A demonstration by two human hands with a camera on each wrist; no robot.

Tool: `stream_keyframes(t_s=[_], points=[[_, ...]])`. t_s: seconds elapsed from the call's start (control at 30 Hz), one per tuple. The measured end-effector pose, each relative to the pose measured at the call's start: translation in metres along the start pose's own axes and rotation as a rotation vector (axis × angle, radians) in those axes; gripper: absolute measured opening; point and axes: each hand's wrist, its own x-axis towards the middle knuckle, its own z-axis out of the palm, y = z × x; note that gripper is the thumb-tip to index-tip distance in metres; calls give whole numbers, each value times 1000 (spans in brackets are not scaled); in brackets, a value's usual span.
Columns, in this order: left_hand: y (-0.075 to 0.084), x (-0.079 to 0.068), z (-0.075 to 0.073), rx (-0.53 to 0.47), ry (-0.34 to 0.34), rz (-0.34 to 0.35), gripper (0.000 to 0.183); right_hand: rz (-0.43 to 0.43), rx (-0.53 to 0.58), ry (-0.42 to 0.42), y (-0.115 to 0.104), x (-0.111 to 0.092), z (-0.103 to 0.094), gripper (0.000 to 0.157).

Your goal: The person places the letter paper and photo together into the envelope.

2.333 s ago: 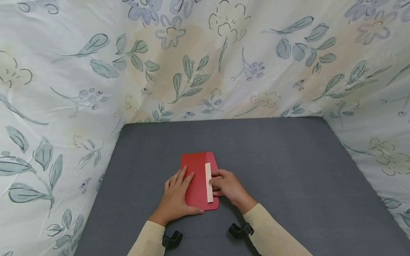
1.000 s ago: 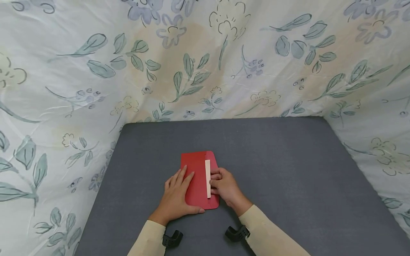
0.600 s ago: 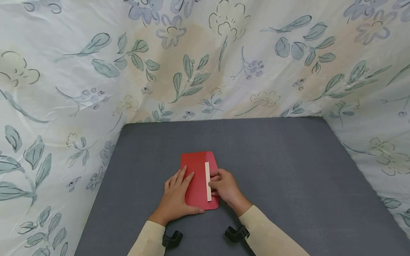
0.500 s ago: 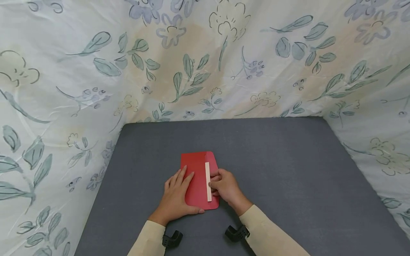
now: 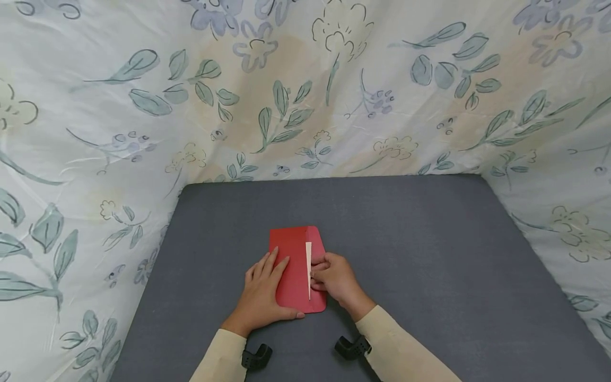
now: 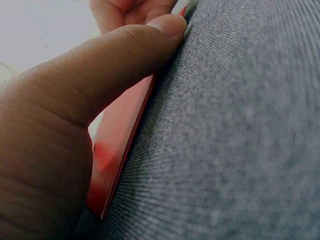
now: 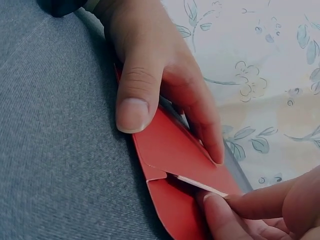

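A red envelope [image 5: 293, 289] lies on the grey table, its flap [image 5: 319, 302] folded out to the right. Across it rests my left hand [image 5: 260, 297], fingers spread and pressing on the body; the thumb [image 6: 110, 65] lies along the near edge in the left wrist view. A thin cream sheet of paper [image 5: 308, 260] sticks out of the envelope's mouth as a narrow strip, the rest hidden inside. My right hand [image 5: 341, 278] pinches its outer edge over the flap. In the right wrist view the paper's edge [image 7: 200, 185] enters the opening between thumb and fingertips.
A grey cloth-like surface covers the table [image 5: 406, 239]. Floral curtains [image 5: 382, 106] stand behind it and at both sides. Each wrist wears a black camera mount, one [image 5: 256, 357] on the left and another [image 5: 352, 348] on the right, with cream sleeves behind.
The strip of cream paper showing has grown narrower, tapering at its near end, as the right hand shifted slightly left. Left hand and envelope have stayed in place.
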Motion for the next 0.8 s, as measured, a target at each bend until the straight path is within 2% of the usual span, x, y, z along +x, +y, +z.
stream_keyframes(t_s=[0.23, 0.5, 0.8], points=[[0, 0, -1, -7, -12, 0, 132, 7, 4, -65, -2, -2, 0, 27], [0, 0, -2, -14, -19, 0, 131, 27, 28, -104, -4, -2, -2, 42], [-1, 0, -3, -23, -17, 6, 131, 6, 28, -177, 1, 0, -4, 57]])
